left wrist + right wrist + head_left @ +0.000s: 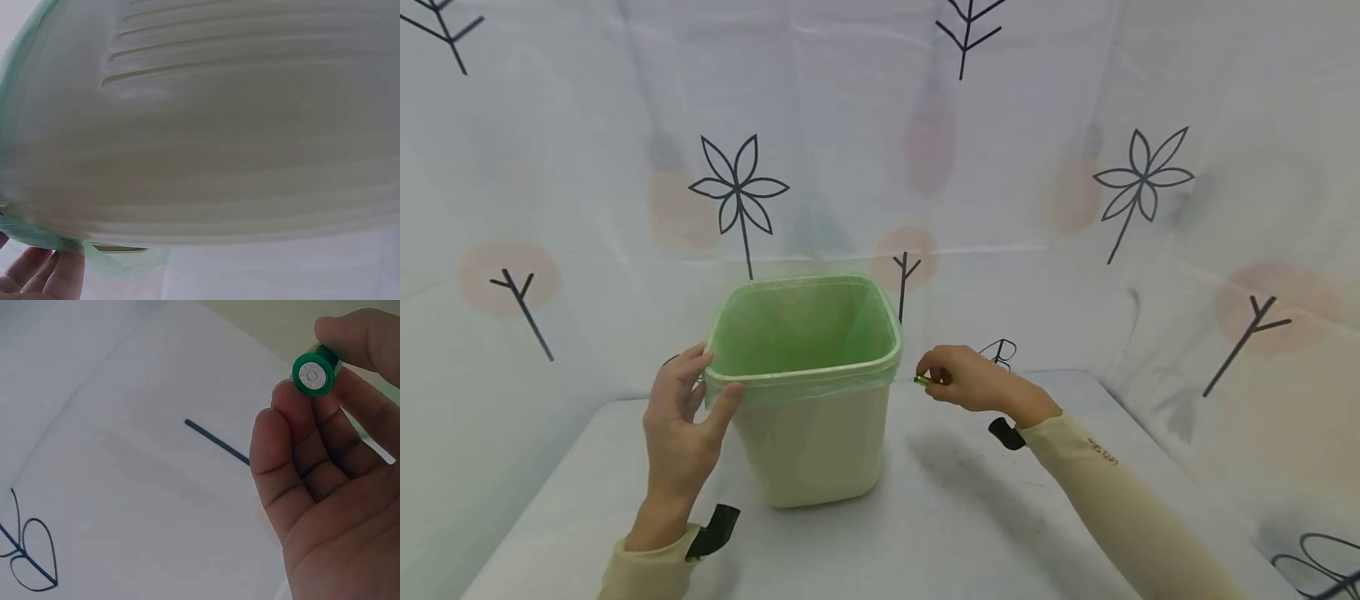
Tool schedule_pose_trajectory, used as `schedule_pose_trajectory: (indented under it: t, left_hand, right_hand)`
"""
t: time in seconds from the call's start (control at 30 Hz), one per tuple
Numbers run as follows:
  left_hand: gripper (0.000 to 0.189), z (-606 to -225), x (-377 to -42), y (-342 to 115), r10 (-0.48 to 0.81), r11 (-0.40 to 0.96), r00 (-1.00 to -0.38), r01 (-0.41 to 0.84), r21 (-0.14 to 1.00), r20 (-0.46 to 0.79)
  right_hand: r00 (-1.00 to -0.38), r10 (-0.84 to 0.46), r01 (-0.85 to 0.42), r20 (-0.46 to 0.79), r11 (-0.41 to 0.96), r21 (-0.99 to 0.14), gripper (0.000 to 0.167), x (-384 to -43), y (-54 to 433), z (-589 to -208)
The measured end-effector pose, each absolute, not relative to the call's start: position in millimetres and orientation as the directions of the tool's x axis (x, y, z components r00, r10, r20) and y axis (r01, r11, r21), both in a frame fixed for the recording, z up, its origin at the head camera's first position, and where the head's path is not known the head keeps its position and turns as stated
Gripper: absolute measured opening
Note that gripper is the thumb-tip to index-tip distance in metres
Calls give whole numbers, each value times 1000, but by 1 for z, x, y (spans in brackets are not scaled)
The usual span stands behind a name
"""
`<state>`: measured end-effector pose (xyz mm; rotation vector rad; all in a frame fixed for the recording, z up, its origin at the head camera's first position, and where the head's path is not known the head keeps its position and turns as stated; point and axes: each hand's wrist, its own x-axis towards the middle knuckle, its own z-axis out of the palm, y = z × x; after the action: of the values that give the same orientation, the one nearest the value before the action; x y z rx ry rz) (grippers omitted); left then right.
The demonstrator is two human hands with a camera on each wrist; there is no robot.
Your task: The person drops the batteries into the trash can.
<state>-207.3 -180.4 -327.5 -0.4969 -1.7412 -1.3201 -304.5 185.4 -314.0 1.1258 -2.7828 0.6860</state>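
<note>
A cream waste bin (820, 450) stands on the white table, its mouth lined with a thin green plastic bag (797, 329) folded over the rim. At the bin's left side my left hand (683, 437) holds the rim, thumb on the front face and fingers at the side. The left wrist view has the ribbed bin wall (219, 144) filling most of it, with my fingertips (64, 275) at the bag's edge. Right of the bin, my right hand (967, 379) pinches a small green battery (314, 375) between thumb and fingers, its round silver end facing the right wrist camera.
The table (955, 533) is covered in white and reaches back to a white curtain (850, 167) printed with dark line flowers, twigs and pale pink spots. Black wrist straps (713, 531) show at both cuffs.
</note>
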Motion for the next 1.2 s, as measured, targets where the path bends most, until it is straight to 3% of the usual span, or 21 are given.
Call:
schedule_pose_trajectory:
  t: [0.3, 0.6, 0.97, 1.2]
  left_hand:
    - [49, -327, -206, -181, -167, 426, -559, 702, 570, 812]
    - [50, -326, -208, -182, -160, 411, -541, 724, 554, 826]
    - [45, -304, -186, -167, -162, 424, -563, 701, 573, 810]
    - [45, -302, -184, -166, -165, 439, -574, 686, 581, 802]
  right_hand:
    - [-673, -678, -740, 295, 615, -273, 17, -298, 186, -279]
    - [-639, -677, -769, 366, 578, -272, 18, -290, 183, -239]
    - [-503, -669, -858, 548, 466, -218, 18, -289, 161, -216]
    - [-490, -709, -868, 508, 449, -212, 20, -292, 134, -204]
